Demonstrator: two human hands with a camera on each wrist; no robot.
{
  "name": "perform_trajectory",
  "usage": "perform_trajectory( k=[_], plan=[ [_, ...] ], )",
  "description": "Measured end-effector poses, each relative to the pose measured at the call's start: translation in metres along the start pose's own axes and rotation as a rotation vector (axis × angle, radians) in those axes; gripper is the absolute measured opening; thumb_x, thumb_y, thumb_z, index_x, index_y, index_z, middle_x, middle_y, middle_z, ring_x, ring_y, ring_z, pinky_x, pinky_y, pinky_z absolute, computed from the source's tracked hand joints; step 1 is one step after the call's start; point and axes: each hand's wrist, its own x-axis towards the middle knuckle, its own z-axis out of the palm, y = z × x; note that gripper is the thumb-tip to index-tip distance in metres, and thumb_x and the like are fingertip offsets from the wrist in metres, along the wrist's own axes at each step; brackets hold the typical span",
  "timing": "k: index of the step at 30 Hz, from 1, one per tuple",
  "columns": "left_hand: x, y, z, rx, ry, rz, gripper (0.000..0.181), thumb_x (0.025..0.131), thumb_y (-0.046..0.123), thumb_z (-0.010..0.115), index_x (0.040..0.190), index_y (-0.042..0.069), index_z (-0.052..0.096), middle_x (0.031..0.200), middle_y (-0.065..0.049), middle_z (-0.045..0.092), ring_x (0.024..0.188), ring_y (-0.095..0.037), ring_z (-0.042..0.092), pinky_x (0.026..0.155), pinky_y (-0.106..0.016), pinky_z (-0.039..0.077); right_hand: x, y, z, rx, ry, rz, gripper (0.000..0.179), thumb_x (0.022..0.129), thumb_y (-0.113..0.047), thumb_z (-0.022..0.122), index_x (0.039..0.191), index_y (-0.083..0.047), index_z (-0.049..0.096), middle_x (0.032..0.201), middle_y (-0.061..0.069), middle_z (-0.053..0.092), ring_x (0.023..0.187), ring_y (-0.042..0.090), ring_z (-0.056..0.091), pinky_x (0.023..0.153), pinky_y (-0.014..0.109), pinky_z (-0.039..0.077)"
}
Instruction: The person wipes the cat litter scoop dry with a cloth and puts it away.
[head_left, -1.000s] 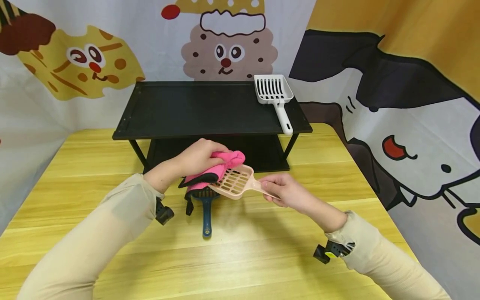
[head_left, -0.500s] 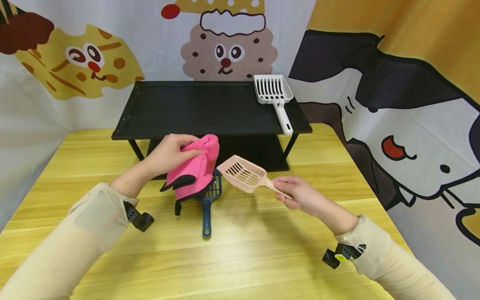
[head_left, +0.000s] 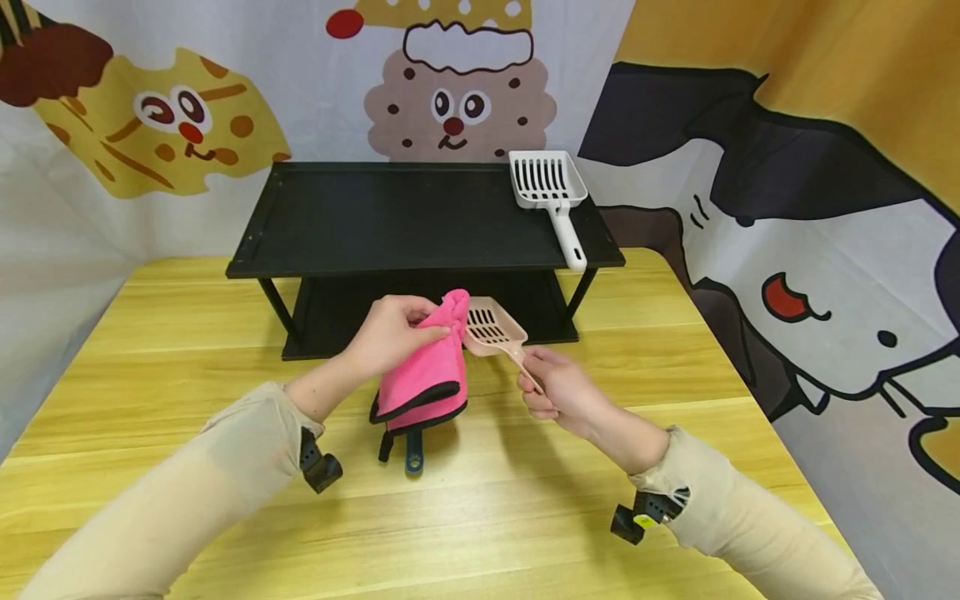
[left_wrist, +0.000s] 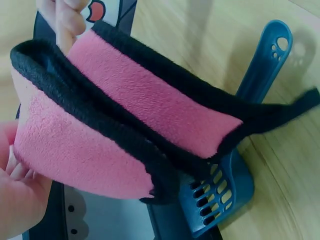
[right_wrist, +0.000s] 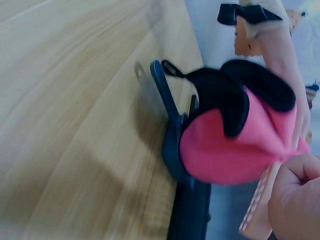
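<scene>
My left hand (head_left: pixel 393 333) pinches a folded pink cloth (head_left: pixel 426 371) with black edging, which hangs down over the table. In my right hand (head_left: pixel 558 387) is the handle of a pale pink slotted litter scoop (head_left: pixel 497 323), its head tilted up and pointing left. The cloth's upper folds overlap the left edge of that head in the head view. Below the cloth lies a dark blue litter scoop (left_wrist: pixel 265 62) on the table; from above, only its handle end (head_left: pixel 414 454) shows. The right wrist view has the cloth (right_wrist: pixel 225 150) between the blue scoop and my right hand.
A black two-tier rack (head_left: pixel 390 221) stands at the back of the wooden table (head_left: pixel 495 517). On its top right lies a white litter scoop (head_left: pixel 547 179), handle jutting over the front edge. Printed curtains (head_left: pixel 315 83) hang behind and at the sides.
The cloth swung left off the pale pink scoop, baring the blue scoop's head, then came back right to the pale scoop. The right hand moved right, then back left, turning the scoop's head upward.
</scene>
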Motion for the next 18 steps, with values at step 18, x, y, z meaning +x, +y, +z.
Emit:
perform_trajectory(
  k=[18],
  plan=[
    [0.001,0.003,-0.004,0.008,0.163,-0.004,0.022,0.084,0.019,0.069,0.102,0.005,0.069,0.091,-0.011,0.071,0.065,-0.017,0.058,0.057,-0.022,0.05,-0.01,0.001,0.007,-0.114,-0.029,-0.006,0.014,0.104,-0.018,0.019,0.106,-0.008,0.029,0.065,-0.004,0.032,0.04,0.003,0.025,0.04,0.017,0.021]
  ],
)
